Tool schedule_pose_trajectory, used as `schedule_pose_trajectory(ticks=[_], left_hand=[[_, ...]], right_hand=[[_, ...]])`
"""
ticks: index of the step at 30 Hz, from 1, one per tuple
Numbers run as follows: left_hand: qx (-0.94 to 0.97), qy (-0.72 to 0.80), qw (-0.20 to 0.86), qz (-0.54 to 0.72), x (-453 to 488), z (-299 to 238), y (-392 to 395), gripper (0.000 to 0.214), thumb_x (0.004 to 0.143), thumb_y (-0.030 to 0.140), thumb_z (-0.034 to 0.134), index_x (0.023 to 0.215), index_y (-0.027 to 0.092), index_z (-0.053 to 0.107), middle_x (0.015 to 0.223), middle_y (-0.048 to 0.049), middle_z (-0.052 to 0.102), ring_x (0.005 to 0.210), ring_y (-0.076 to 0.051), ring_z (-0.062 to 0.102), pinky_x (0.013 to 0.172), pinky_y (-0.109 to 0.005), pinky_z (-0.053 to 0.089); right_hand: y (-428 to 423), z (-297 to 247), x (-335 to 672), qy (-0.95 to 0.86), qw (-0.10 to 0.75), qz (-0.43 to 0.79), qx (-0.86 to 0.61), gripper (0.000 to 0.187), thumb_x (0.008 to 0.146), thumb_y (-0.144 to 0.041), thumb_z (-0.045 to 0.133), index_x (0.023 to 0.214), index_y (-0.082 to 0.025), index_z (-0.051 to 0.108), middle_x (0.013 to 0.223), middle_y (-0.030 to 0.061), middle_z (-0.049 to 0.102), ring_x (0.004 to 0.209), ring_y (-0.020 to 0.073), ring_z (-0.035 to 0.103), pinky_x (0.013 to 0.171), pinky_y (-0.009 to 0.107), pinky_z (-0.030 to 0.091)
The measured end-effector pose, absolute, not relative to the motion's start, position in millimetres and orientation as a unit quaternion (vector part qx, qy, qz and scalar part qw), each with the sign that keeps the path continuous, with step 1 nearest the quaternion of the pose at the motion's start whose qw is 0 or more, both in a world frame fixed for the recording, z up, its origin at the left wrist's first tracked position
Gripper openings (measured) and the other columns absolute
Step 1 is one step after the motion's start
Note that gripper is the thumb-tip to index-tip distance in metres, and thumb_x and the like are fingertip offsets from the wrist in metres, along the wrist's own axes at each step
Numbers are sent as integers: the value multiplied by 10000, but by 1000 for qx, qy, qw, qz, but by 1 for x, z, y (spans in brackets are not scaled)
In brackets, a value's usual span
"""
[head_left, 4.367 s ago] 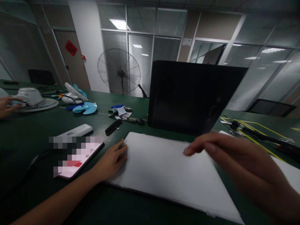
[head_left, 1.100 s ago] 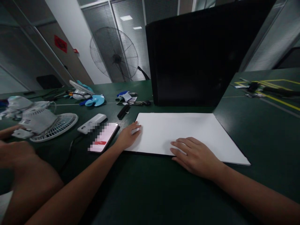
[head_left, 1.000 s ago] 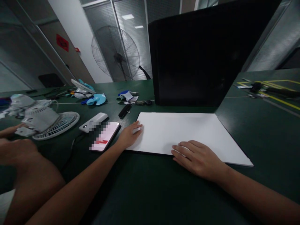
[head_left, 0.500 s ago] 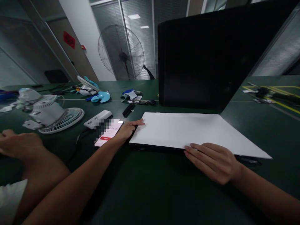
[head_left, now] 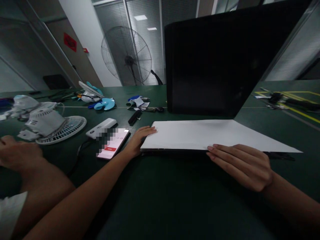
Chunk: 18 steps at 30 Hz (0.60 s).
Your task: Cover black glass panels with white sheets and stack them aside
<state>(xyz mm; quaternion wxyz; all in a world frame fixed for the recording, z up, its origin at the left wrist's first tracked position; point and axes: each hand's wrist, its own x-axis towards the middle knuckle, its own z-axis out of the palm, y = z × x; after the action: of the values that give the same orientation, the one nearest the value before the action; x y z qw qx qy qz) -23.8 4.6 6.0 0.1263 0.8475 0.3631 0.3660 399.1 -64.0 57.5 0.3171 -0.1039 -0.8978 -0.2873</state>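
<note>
At a green table (head_left: 175, 206), a person's left hand (head_left: 138, 142) rests on the left near corner of a white board (head_left: 207, 133); whether it grips cannot be told. The right hand (head_left: 243, 165), fingers straight and unclasped, touches the board's near edge, which sits slightly off the table. A phone (head_left: 113, 144) lies just left; a black panel (head_left: 212, 63) stands upright behind, on the far side.

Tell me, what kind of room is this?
Probably an office used as a workshop. Glass partition walls with blinds stand behind, a big standing fan is by them, and the long green table holds a taken-apart small fan and blue fan blades.
</note>
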Motion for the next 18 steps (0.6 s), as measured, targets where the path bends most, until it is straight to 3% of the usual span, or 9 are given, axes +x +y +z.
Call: schedule_pose_trajectory(ticks=[9,18], left_hand=[[827,443,134,319,-18,6,5,444,874,232,694,1312,302,696,1448,-54,631,1370,-295,566,1174,-589,383],[831,434,125,324,-10,8,-8,505,854,177,680,1352,253,658,1471,-82,612,1384,-252,554,1192,-516,398]], right_hand=[[-54,32,378,-902,312,-272,-123,366,865,-158,760,1217,-105,674,1132,111,740,1002,222,702,786,372,586],[-57,41,386,-896,324,-279,-117,295,870,-30,694,1159,-80,661,1107,133,735,1053,237,690,784,370,578]])
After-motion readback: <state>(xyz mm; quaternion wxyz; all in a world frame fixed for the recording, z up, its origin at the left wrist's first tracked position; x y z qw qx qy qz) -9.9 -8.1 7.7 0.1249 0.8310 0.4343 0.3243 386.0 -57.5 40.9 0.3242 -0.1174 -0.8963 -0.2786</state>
